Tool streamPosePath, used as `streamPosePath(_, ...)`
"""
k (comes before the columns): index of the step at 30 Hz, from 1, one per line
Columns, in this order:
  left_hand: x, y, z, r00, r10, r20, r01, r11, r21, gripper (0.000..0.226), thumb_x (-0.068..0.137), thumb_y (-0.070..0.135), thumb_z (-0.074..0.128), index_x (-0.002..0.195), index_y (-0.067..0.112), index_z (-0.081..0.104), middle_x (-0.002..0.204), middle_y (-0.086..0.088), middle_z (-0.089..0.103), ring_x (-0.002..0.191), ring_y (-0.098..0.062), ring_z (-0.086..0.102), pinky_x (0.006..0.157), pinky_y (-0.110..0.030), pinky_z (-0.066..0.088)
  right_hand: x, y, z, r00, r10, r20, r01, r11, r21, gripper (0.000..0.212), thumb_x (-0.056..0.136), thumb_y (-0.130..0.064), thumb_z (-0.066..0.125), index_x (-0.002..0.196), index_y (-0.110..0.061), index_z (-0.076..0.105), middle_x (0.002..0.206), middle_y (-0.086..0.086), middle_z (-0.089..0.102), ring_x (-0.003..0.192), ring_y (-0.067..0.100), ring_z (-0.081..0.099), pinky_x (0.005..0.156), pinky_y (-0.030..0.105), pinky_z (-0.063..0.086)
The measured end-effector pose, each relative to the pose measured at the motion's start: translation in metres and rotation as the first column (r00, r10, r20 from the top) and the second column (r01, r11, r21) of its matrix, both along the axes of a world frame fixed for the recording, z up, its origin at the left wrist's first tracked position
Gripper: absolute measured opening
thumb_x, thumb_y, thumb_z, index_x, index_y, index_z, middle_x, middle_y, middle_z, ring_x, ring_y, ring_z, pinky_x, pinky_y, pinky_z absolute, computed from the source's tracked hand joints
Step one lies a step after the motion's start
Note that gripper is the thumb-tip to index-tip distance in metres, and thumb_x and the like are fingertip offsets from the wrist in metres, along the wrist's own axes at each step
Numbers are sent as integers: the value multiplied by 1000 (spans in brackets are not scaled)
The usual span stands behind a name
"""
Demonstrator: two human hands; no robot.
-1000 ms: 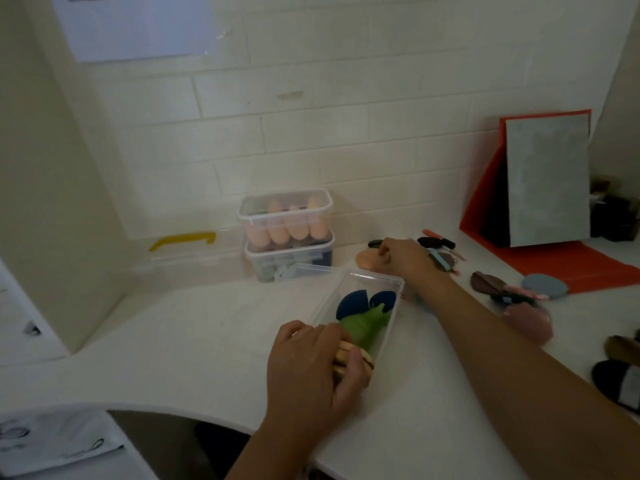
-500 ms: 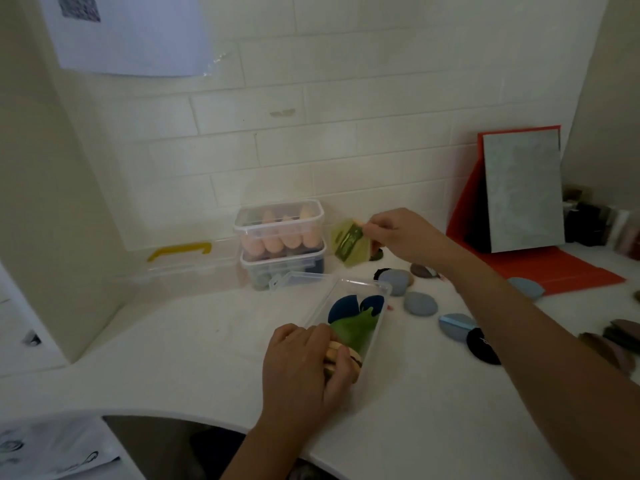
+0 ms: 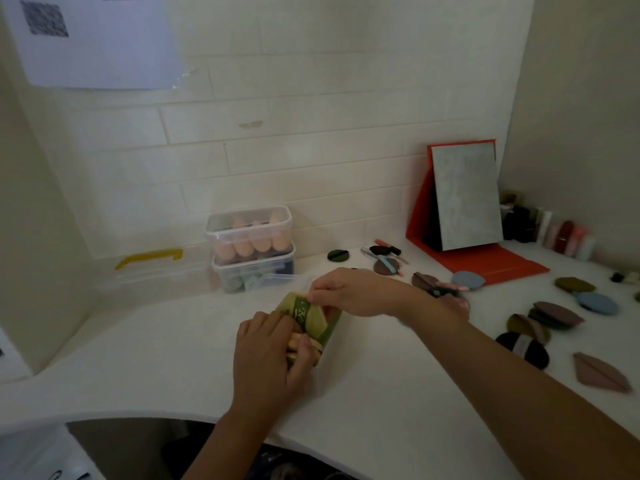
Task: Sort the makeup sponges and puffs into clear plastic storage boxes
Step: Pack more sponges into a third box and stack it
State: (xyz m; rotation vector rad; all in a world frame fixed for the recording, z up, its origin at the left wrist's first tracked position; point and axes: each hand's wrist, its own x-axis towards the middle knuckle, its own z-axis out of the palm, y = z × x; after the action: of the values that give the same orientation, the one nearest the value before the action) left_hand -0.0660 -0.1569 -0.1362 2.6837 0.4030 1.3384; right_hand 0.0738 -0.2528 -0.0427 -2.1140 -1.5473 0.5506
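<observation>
A clear plastic box point(image 3: 330, 336) lies open on the white counter in front of me, mostly hidden by my hands. My right hand point(image 3: 356, 293) pinches a green puff with a dark green band point(image 3: 306, 315) over the box. My left hand point(image 3: 268, 355) grips the tan puffs point(image 3: 298, 344) at the near end of the box. Two lidded clear boxes are stacked by the wall: the upper box point(image 3: 248, 225) holds peach sponges, the lower box point(image 3: 254, 271) bluish ones. Several loose puffs point(image 3: 554, 315) lie on the counter to the right.
A long clear box with a yellow handle point(image 3: 149, 258) stands at the left wall. A red folding stand with a mirror point(image 3: 464, 202) stands at the back right, small bottles point(image 3: 554, 233) beside it. Brushes point(image 3: 384, 252) lie near the wall. The counter edge curves in front of me.
My right hand picked up the green puff near the wall and brought it down over the open box. My left hand stayed on the tan puffs. The camera tilted.
</observation>
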Motion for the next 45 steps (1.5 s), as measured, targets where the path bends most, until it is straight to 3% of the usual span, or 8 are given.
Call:
streamPosePath(6, 0, -1, 1, 998, -60, 5, 60, 998, 26, 21, 79, 31, 42, 65, 17, 49, 65, 6, 45, 63, -14, 38, 61, -27, 25, -5, -10, -3, 920, -61, -388, 99, 992, 77, 36, 102, -20, 38, 113, 8, 58, 90, 8, 62, 77, 14, 60, 73, 11, 49)
streamPosePath(14, -4, -1, -1, 997, -77, -9, 78, 996, 39, 25, 79, 30, 40, 60, 16, 47, 58, 5, 44, 56, -11, 36, 56, -25, 26, -8, -1, -15, 979, 21, 203, -10, 998, -54, 35, 101, -34, 35, 86, -8, 53, 85, 8, 49, 77, 17, 44, 64, 29, 32)
streamPosePath(21, -3, -3, 1, 997, -76, 2, 76, 997, 31, 23, 78, 30, 40, 61, 17, 50, 57, 6, 46, 57, -8, 33, 55, -24, 26, -8, -3, -16, 999, 8, 41, -8, 1000, 14, 40, 95, -46, 45, 112, -12, 60, 98, 1, 61, 85, 15, 58, 77, 27, 46)
streamPosePath(24, -4, -2, 1, 997, -77, -8, 78, 996, 36, 23, 78, 30, 40, 62, 18, 51, 58, 6, 47, 58, -8, 34, 55, -24, 26, -10, -1, -18, 998, 36, 48, -38, 999, 35, 31, 92, -35, 57, 108, -9, 60, 88, 0, 60, 74, 10, 54, 64, 20, 41)
streamPosePath(28, -4, -2, 1, 997, -73, -32, 74, 997, 22, 26, 79, 32, 39, 61, 17, 51, 58, 6, 48, 55, -12, 39, 55, -25, 28, -12, -1, -20, 991, 53, 125, -56, 998, 23, 20, 88, -27, 62, 101, -11, 61, 97, 7, 63, 86, 19, 55, 75, 31, 44)
streamPosePath(35, -5, -4, 1, 995, -87, -38, 87, 996, -6, 27, 80, 32, 39, 63, 17, 53, 58, 6, 47, 56, -9, 37, 56, -25, 27, -26, 5, -20, 782, 84, 617, -82, 996, -32, 17, 87, -27, 59, 97, -14, 58, 84, 0, 55, 74, 14, 46, 61, 26, 32)
streamPosePath(39, -6, -7, 5, 993, -114, -16, 113, 993, -34, 22, 78, 31, 40, 66, 17, 52, 60, 10, 46, 57, -6, 36, 56, -23, 28, -23, -1, -17, 881, 172, 440, -109, 981, -163, 24, 95, -23, 46, 90, -5, 60, 73, 2, 49, 61, 12, 41, 54, 22, 30)
streamPosePath(45, -5, -11, 5, 994, -113, 8, 113, 989, -95, 27, 76, 33, 40, 92, 18, 56, 79, 8, 53, 65, -8, 43, 64, -14, 30, -15, -11, -10, 946, 185, 267, -105, 952, -289, 44, 102, -36, 31, 110, -4, 61, 91, 7, 55, 82, 15, 48, 63, 21, 33)
